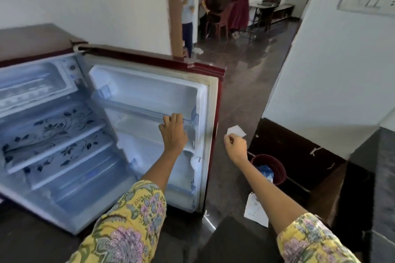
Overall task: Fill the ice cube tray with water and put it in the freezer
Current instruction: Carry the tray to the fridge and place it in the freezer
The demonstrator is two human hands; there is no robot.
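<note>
Fridge door (154, 96) swung wide open, maroon outside, white liner inside. Left hand (173, 132) is on the upper door shelf rail (145, 111), fingers curled over its right end, holding nothing else. Right hand (236, 147) hangs in the air just right of the door's outer edge, fingers loosely curled with thumb and forefinger close; can't tell if it holds anything. Freezer compartment (36, 83) sits at the cabinet's top left corner, flap hanging open. Below it, 2 shelves (55, 134) with floral print. Ice cube tray not visible in this view. Red bucket (271, 166) on the floor, right of the door.
</note>
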